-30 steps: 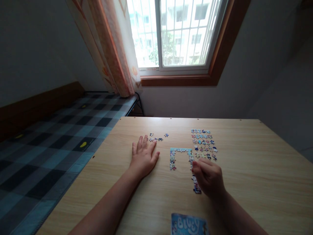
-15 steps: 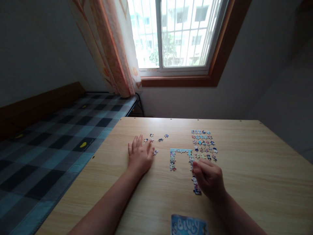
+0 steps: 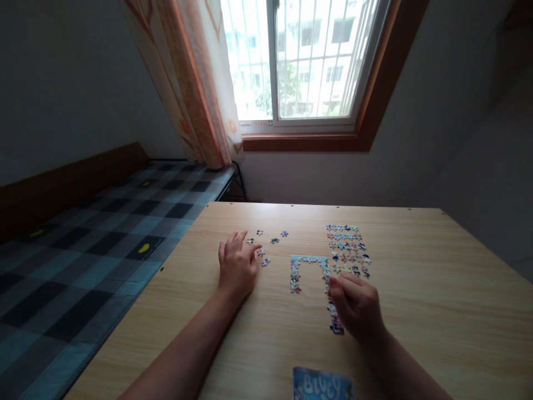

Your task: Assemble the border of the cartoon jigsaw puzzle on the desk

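Observation:
My left hand (image 3: 237,268) rests on the table with its fingers spread. Its index fingertip is at a small jigsaw puzzle piece (image 3: 261,252), touching it or just above it. Another loose piece (image 3: 265,262) lies close by, and several more (image 3: 275,240) are scattered beyond. My right hand (image 3: 357,303) is closed in a fist beside the right column of a partly joined puzzle border (image 3: 295,272), hiding some of it. Whatever its fingers hold, if anything, cannot be seen. The border has a left side, a top and a longer right side.
Rows of sorted puzzle pieces (image 3: 345,245) lie beyond my right hand. A blue packet marked "BLUEY" (image 3: 320,384) is at the near edge of view. A checked bed (image 3: 104,250) adjoins the wooden table (image 3: 437,278) on the left; a window (image 3: 312,61) is ahead.
One loose piece has shifted toward me under my left index finger, nearer the closest loose piece. My left fingers have lifted and bent slightly. The right fist has stayed put.

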`<state>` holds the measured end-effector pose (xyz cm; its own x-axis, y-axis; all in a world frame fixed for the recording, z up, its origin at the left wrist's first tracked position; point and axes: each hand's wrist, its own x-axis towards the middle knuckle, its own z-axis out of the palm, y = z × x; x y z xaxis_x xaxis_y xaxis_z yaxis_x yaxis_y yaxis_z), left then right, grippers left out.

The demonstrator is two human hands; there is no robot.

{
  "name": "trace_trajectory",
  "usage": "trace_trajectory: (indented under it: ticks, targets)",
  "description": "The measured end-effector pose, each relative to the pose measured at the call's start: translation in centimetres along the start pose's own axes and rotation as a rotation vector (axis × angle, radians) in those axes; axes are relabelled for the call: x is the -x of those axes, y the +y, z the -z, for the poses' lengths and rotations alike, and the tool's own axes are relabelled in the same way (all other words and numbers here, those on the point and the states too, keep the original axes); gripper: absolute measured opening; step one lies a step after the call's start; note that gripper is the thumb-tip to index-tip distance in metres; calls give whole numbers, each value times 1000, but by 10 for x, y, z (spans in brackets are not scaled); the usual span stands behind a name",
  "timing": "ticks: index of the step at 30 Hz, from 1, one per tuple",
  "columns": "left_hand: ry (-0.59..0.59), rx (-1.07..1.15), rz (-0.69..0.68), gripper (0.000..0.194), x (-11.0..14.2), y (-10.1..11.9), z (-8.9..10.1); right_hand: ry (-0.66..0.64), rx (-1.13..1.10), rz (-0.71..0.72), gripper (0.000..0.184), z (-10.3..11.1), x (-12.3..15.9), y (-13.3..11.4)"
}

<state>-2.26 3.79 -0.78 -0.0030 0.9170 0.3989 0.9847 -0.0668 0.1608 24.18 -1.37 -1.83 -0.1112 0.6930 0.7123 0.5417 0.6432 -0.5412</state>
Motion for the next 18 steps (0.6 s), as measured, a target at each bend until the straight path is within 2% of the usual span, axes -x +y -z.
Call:
trace_trajectory:
  ticks: [2, 6, 14, 18]
  targets:
    - [-27, -20, -7, 35, 1, -1, -3, 0, -3, -1, 40, 0, 0, 0]
    - [-53, -47, 0, 28, 1, -1, -5, -6, 2, -9, 41, -1, 1, 2]
    - [-38, -150, -84, 25, 3, 7, 7, 15, 1, -42, 41, -5, 1, 8]
    - [-57, -182, -117, 25, 5, 5, 6, 33, -5, -45, 44, -7, 0, 9]
